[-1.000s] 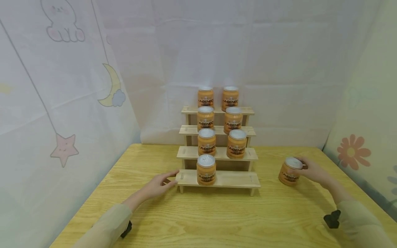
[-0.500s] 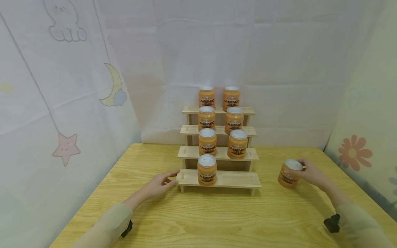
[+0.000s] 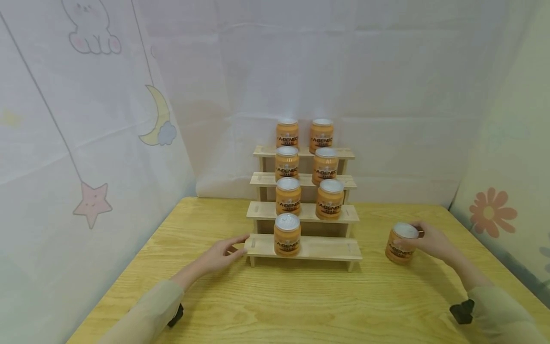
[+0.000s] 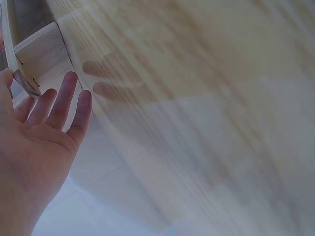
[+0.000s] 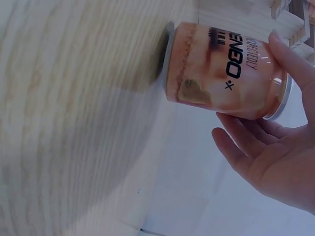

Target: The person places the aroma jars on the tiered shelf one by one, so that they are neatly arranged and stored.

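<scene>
My right hand [image 3: 431, 242] grips an orange can [image 3: 400, 251] with a silver lid, right of the stand. Its thumb is on one side and its fingers on the other, near the lid. In the right wrist view the can [image 5: 221, 69] shows dark lettering, its base close over the table with a shadow under it. My left hand [image 3: 218, 257] rests at the left end of the wooden step stand's [image 3: 326, 248] lowest shelf. Its fingers are loosely extended in the left wrist view, thumb against the board end [image 4: 24, 81]. One can [image 3: 287, 241] stands left of centre on that shelf.
Each of the upper three shelves carries two matching cans, among them a front right can [image 3: 329, 205] and a top left can [image 3: 287, 136]. The stand is on a wooden table [image 3: 275, 301]. Pale printed cloth [image 3: 386, 86] hangs behind and at both sides.
The can in my right hand has shifted slightly toward me, tilting a little. The left hand stays at the stand's end, and the head view has drifted slightly.
</scene>
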Motion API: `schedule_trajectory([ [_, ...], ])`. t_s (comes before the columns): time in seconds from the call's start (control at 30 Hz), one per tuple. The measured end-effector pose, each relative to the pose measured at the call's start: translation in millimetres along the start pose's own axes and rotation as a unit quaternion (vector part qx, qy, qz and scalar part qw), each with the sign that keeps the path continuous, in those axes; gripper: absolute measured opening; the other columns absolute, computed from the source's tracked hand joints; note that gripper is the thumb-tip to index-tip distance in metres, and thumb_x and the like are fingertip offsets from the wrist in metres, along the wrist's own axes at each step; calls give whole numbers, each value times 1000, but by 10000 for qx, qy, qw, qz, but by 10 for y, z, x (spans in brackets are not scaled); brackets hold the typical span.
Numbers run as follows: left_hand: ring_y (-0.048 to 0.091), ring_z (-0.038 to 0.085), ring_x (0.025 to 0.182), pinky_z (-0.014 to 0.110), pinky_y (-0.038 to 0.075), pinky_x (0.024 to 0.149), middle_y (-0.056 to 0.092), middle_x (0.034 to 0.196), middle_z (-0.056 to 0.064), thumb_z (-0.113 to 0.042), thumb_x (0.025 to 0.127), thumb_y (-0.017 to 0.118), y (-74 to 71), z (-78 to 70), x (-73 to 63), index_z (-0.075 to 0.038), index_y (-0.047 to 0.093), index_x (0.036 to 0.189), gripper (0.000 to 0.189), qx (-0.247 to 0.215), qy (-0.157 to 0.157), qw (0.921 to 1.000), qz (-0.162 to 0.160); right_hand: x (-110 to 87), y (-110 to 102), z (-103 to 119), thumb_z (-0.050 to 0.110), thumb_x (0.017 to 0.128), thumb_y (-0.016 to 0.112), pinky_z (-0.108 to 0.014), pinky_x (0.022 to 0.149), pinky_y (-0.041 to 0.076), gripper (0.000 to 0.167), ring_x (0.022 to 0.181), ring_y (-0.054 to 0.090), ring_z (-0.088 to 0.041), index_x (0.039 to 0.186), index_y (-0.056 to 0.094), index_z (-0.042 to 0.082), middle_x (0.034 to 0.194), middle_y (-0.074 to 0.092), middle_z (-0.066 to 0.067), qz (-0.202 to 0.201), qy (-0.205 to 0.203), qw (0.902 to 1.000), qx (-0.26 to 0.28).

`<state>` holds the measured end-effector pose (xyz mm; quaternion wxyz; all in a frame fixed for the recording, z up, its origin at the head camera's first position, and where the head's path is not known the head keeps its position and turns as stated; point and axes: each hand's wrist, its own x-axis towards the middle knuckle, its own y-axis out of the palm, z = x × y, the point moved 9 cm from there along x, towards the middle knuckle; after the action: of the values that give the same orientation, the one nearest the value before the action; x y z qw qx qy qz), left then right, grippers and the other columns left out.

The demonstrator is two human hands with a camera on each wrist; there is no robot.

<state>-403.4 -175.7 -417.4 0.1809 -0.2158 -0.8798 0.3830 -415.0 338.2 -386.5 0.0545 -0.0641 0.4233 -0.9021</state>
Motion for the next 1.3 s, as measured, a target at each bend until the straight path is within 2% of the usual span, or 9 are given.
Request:
schedule_trajectory([
  [0.2, 62, 30, 104, 44, 53, 87, 41, 145, 17, -33, 99, 48, -11, -17, -33, -11, 36, 145, 53, -36, 53, 10000, 6, 4, -70, 186, 42, 88, 64, -43, 76, 52, 76, 109, 51, -41, 137, 34, -7, 124, 49, -29, -120, -190, 9997, 98],
  [0.43, 62, 26, 105, 41, 53, 87, 41, 146, 11, -38, 98, 47, -21, 20, -49, -15, 36, 146, 54, -32, -54, 10000, -44, -6, -98, 476, 46, 86, 64, -44, 78, 52, 77, 113, 50, -42, 137, 37, -4, 125, 50, -27, -155, -284, 9994, 114],
  [0.47, 62, 27, 105, 42, 53, 87, 41, 146, 13, -35, 99, 47, -31, -32, -58, -13, 36, 146, 54, -57, -53, 10000, -26, -9, -95, 516, 47, 86, 64, -44, 78, 52, 78, 113, 50, -42, 137, 37, -4, 125, 50, -27, -170, -287, 9994, 109],
  [0.57, 61, 31, 106, 47, 52, 88, 40, 145, 16, -31, 99, 48, -32, -54, -55, -9, 36, 146, 52, -77, -39, 10000, -28, -18, -83, 641, 47, 85, 65, -45, 79, 52, 77, 114, 51, -41, 138, 38, -2, 125, 52, -25, -240, -359, 9990, 125],
  [0.67, 61, 33, 105, 48, 52, 87, 40, 145, 19, -28, 100, 48, -30, -66, -46, -7, 36, 145, 51, -64, 6, 10000, -19, -18, -56, 764, 48, 84, 66, -46, 80, 52, 76, 114, 51, -40, 137, 40, 0, 125, 53, -24, -290, -439, 9985, 134],
  [0.73, 62, 31, 105, 46, 53, 86, 40, 145, 17, -33, 99, 47, -24, -18, -35, -10, 36, 145, 52, -42, 31, 10000, -34, -24, -40, 858, 48, 83, 67, -47, 80, 52, 76, 114, 52, -39, 137, 42, 1, 125, 54, -23, -337, -476, 9982, 111],
  [0.97, 62, 30, 105, 44, 53, 87, 41, 145, 15, -37, 99, 47, -31, 2, -28, -13, 37, 146, 53, -20, -39, 10000, -61, -3, 96, 1121, 50, 79, 70, -45, 81, 52, 73, 114, 54, -34, 134, 46, 8, 124, 57, -17, -317, -543, 9973, 377],
  [1.1, 62, 30, 105, 45, 53, 88, 41, 144, 18, -35, 99, 46, -20, -8, -24, -11, 36, 145, 53, 20, 2, 10000, -29, 32, 225, 1199, 51, 78, 71, -43, 82, 53, 74, 115, 53, -34, 134, 47, 9, 125, 57, -16, -223, -535, 9964, 616],
  [1.3, 62, 28, 105, 42, 53, 88, 41, 145, 14, -37, 99, 47, -6, -6, -17, -12, 36, 145, 54, -13, 26, 10000, -8, 67, 420, 1300, 51, 76, 73, -42, 83, 53, 77, 115, 54, -32, 136, 47, 10, 125, 57, -14, -138, -571, 9954, 757],
])
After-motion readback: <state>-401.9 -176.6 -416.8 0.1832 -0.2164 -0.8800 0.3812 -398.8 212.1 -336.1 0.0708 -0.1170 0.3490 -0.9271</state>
